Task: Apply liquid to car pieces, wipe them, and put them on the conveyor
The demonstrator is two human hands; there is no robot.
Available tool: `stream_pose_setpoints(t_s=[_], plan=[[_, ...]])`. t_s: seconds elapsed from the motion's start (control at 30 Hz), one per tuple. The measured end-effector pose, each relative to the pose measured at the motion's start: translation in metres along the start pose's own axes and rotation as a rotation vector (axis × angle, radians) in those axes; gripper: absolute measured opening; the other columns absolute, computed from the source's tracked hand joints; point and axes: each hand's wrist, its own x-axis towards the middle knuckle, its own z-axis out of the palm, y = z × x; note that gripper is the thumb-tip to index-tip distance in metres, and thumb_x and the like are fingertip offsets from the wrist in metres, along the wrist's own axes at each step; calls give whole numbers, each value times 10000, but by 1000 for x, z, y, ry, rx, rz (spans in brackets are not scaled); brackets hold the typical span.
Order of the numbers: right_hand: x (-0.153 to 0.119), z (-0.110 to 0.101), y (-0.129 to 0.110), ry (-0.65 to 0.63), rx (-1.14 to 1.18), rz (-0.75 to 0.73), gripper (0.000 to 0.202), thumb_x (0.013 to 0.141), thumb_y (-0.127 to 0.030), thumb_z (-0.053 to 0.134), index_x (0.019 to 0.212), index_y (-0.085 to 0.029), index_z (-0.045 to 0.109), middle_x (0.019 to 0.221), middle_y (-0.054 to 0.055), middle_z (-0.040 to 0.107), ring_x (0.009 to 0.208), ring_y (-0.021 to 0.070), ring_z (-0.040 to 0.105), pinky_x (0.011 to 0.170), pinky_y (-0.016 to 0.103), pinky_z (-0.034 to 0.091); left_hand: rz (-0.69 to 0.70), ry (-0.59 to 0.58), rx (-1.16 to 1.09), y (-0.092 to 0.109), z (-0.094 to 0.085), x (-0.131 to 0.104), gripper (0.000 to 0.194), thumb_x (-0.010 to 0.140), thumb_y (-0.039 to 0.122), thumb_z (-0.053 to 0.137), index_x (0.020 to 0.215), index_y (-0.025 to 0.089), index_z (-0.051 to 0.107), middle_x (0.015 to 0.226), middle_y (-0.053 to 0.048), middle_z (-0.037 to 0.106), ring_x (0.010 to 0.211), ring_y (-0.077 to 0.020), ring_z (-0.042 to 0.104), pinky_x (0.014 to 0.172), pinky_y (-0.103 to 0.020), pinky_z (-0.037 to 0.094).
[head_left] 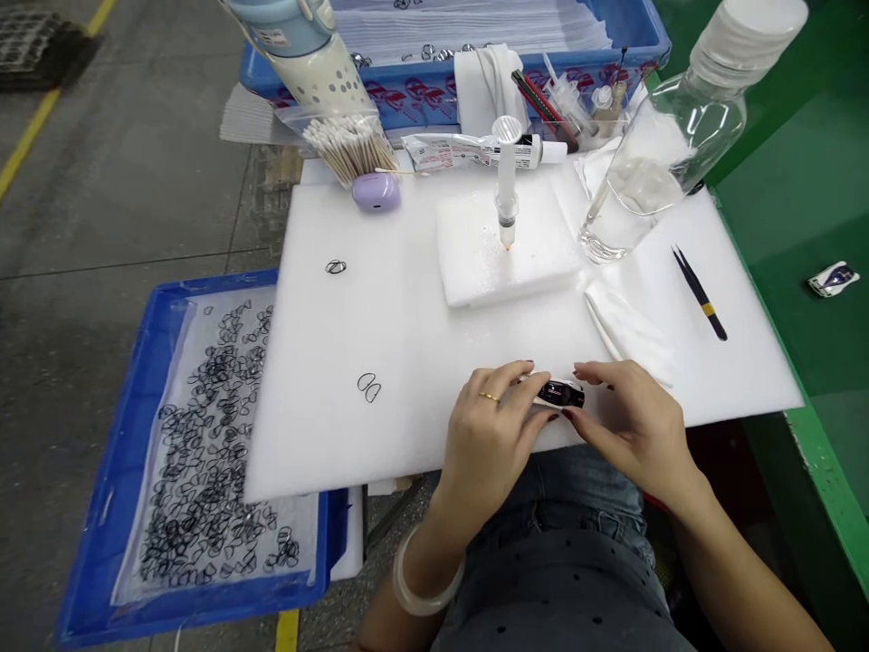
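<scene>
Near the front edge of the white foam board [407, 335], a small glossy black-and-white car-shaped piece [562, 393] is held between both hands. My left hand [485, 430] pinches its left end with fingers and thumb, covering that side. At its right end, my right hand [638, 426] has thumb and forefinger closed about the edge. Two thin black rings [370, 388] lie to the left on the board, and a small bunch of similar rings [335, 267] sits farther back. A folded white cloth [628, 330] lies just behind my right hand.
An upright syringe [506, 190] stands in a foam block [468, 281]. Behind are cotton swabs [349, 149], a purple case [377, 193] and a tube [468, 152]. A clear bottle [638, 195] and tweezers [699, 294] are right; a blue ring tray [128, 398] is left.
</scene>
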Motion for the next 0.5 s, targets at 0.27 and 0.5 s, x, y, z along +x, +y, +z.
stream_pose_setpoints(t_s=[0.27, 0.5], plan=[[-7, 7, 7, 87, -87, -118, 388, 849, -168, 703, 1209, -199, 563, 1042, 95, 690, 923, 229, 670, 759, 372, 573, -8, -61, -9, -8, -8, 9, 225, 969, 212, 561, 1163, 176, 669, 1084, -93, 700, 971, -246, 615, 823, -430, 560], [-1, 14, 6, 87, -123, -118, 277, 882, -156, 631, 1154, -204, 605, 1013, 83, 674, 870, 217, 652, 713, 356, 553, -29, -19, -9, -7, -3, 8, 233, 991, 244, 526, 1149, 203, 692, 1064, -83, 709, 953, -237, 618, 811, -412, 553]])
